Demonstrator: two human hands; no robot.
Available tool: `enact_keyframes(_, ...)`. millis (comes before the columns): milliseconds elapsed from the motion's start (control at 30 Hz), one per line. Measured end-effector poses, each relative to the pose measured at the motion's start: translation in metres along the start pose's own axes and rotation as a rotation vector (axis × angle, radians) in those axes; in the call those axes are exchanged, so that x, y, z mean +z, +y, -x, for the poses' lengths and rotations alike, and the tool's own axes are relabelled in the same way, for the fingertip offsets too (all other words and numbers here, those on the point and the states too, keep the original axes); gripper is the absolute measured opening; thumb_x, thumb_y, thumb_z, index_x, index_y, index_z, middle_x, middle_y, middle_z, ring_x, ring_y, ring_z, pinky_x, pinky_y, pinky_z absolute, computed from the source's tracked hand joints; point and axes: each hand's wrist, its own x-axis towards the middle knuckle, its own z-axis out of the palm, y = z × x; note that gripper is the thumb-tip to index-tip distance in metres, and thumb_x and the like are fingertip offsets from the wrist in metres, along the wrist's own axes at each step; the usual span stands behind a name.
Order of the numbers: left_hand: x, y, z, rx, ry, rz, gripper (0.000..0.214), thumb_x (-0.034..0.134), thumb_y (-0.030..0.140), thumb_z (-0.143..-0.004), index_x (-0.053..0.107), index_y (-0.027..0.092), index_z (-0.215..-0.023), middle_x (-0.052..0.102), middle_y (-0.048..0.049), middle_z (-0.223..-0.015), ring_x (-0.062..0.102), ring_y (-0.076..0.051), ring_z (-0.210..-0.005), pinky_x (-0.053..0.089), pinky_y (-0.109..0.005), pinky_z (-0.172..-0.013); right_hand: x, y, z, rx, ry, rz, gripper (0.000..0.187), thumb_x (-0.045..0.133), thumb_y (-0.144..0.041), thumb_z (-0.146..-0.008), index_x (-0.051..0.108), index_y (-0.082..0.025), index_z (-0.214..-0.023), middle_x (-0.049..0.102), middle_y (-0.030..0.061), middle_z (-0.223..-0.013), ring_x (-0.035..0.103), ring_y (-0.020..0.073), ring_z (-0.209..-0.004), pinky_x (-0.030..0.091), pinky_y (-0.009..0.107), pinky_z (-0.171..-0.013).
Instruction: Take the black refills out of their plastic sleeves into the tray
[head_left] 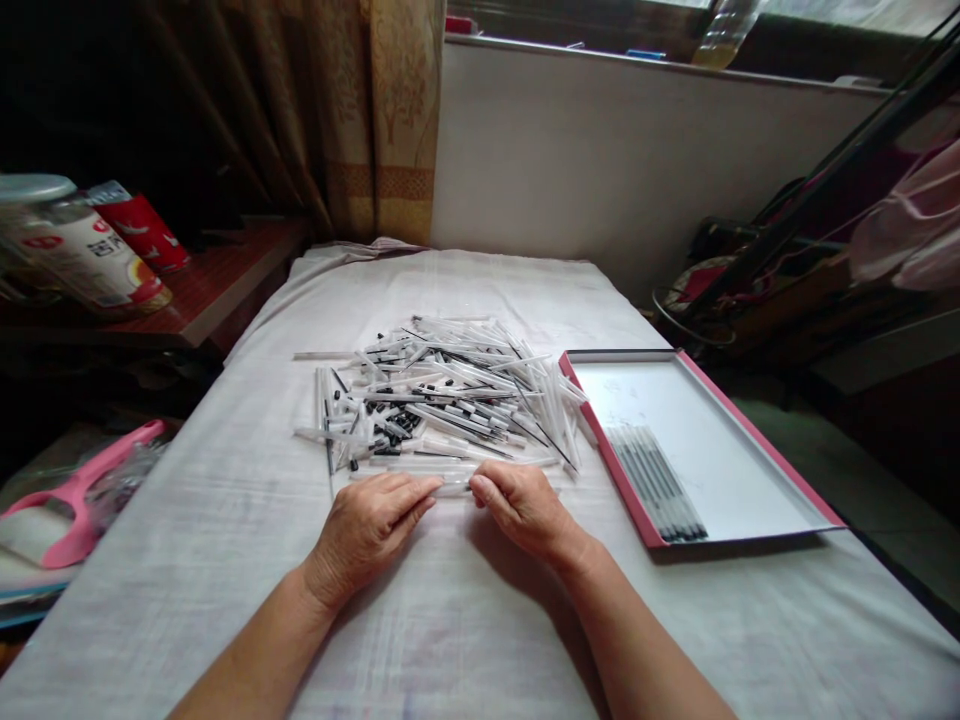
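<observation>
Between my hands, low over the near edge of the pile, a clear plastic pen barrel (453,487) lies level. My left hand (375,525) is closed around its left part, thumb and forefinger pinching it. The fingers of my right hand (527,508) are curled at its right end, where a small dark bit shows; the fingers hide most of that end. Just beyond both hands spreads a loose heap of pen parts (450,400): clear barrels, thin dark refills and small black caps or plugs. To the right, several pens (654,485) lie side by side in a shallow pink-rimmed box (739,440).
A white cloth (420,640) covers the table. At the left, a shelf (217,290) bears a lidded jar (82,245) and a red can (142,225). Pink-handled scissors (82,495) lie beside the table's left edge. A curtain (397,120) and a wall stand behind.
</observation>
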Motion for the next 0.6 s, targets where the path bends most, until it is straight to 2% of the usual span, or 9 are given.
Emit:
enact_keyframes(133, -0.0001, -0.0002, 0.0, -0.016, 0.004, 0.012, 0.024, 0.052, 0.025, -0.095, 0.07, 0.021, -0.11, 0.077, -0.0048, -0.095, 0.072, -0.018, -0.083, 0.056, -0.028, -0.074, -0.004, -0.0036, 0.0013, 0.039, -0.003, -0.062, 0.006, 0.055, -0.024, -0.088, 0.059, -0.021, -0.091, 0.064, -0.0002, -0.074, 0.055, 0.0124, -0.062, 0.038, 0.023, -0.058)
enact_keyframes(233, 0.0004, -0.0005, -0.0001, -0.019, 0.006, 0.02, 0.024, 0.052, 0.025, -0.095, 0.07, 0.021, -0.111, 0.077, -0.0046, -0.094, 0.072, -0.018, -0.083, 0.056, -0.027, -0.073, -0.0056, -0.0044, 0.0013, 0.027, 0.0, -0.071, 0.005, 0.053, -0.021, -0.088, 0.058, -0.021, -0.086, 0.063, -0.0008, -0.072, 0.054, 0.0122, -0.062, 0.038, 0.023, -0.058)
enact_keyframes(333, 0.0012, -0.001, 0.0002, -0.021, 0.007, 0.011, 0.025, 0.052, 0.025, -0.095, 0.069, 0.02, -0.111, 0.077, -0.0051, -0.094, 0.072, -0.018, -0.082, 0.056, -0.028, -0.072, -0.0045, -0.0029, 0.001, 0.011, -0.01, -0.028, 0.018, 0.048, -0.025, -0.092, 0.057, -0.02, -0.077, 0.063, 0.0005, -0.07, 0.055, 0.0132, -0.064, 0.039, 0.024, -0.061)
enact_keyframes(500, 0.0015, -0.0014, 0.0006, -0.022, 0.013, 0.002, 0.025, 0.051, 0.026, -0.095, 0.07, 0.02, -0.11, 0.077, -0.0053, -0.093, 0.072, -0.018, -0.081, 0.055, -0.028, -0.071, -0.0035, -0.0013, 0.0017, 0.038, -0.019, -0.057, 0.008, 0.056, -0.024, -0.087, 0.06, -0.02, -0.094, 0.064, -0.0009, -0.072, 0.054, 0.0119, -0.059, 0.038, 0.023, -0.057)
enact_keyframes(600, 0.0007, -0.0011, 0.0002, -0.018, 0.007, -0.001, 0.025, 0.051, 0.026, -0.096, 0.069, 0.02, -0.111, 0.077, -0.0052, -0.094, 0.072, -0.018, -0.082, 0.055, -0.027, -0.072, -0.0035, -0.0003, 0.0016, -0.017, 0.009, -0.027, 0.008, 0.053, -0.022, -0.089, 0.061, -0.02, -0.088, 0.064, 0.0, -0.072, 0.055, 0.0126, -0.063, 0.038, 0.023, -0.06)
